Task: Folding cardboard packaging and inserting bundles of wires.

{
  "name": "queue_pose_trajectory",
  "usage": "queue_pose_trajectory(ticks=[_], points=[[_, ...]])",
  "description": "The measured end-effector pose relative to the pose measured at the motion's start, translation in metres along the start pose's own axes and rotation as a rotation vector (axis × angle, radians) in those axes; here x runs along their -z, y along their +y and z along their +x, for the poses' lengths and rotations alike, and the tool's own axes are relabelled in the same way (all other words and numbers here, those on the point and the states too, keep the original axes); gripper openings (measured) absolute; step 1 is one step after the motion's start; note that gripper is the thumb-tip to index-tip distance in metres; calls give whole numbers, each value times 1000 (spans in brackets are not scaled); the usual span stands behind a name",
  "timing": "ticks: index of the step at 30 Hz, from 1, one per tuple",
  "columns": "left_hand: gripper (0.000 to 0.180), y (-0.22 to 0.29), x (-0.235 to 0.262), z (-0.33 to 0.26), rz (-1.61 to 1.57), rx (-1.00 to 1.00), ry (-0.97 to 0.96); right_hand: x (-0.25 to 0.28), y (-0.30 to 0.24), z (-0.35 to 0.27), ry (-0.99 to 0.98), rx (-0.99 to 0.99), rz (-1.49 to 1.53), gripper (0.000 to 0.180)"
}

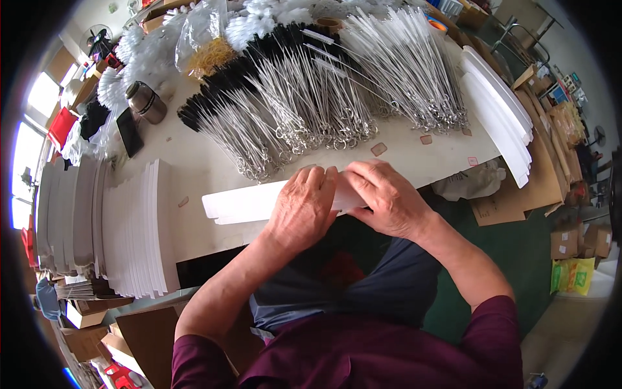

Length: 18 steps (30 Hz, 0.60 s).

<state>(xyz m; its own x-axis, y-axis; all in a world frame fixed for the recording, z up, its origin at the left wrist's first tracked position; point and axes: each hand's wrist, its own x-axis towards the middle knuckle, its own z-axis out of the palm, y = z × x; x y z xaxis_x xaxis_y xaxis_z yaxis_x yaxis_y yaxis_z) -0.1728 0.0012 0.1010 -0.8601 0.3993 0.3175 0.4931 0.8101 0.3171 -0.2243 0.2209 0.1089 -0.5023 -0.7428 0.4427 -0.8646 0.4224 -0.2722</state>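
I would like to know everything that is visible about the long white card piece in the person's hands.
The white card piece is long, narrow and plain, and looks like thin, smooth cardboard. Its left end shows, with a small step in the lower edge; the middle and much of the right part are covered. It lies crosswise in front of the person, over the near side of the table. The left hand covers its middle, and the right hand holds its right part.

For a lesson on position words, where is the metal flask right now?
In the head view, the flask is at upper left on the table, just right of the black phone and left of the brushes.
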Motion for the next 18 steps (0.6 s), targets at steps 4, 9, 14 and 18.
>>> queue_pose_trajectory(ticks=[4,9,14,18], points=[[73,-13,0,-9,70,54,34,8,-10,-7,96,-111,-76,53],[70,-15,-8,-10,151,2,45,-17,-24,-24,122,-425,52,46],[72,-16,-8,-12,222,-21,45,-27,-28,-21,92,-674,427,48],[74,-17,-6,-13,232,-13,25,-36,-16,-23,161,-761,766,46]])
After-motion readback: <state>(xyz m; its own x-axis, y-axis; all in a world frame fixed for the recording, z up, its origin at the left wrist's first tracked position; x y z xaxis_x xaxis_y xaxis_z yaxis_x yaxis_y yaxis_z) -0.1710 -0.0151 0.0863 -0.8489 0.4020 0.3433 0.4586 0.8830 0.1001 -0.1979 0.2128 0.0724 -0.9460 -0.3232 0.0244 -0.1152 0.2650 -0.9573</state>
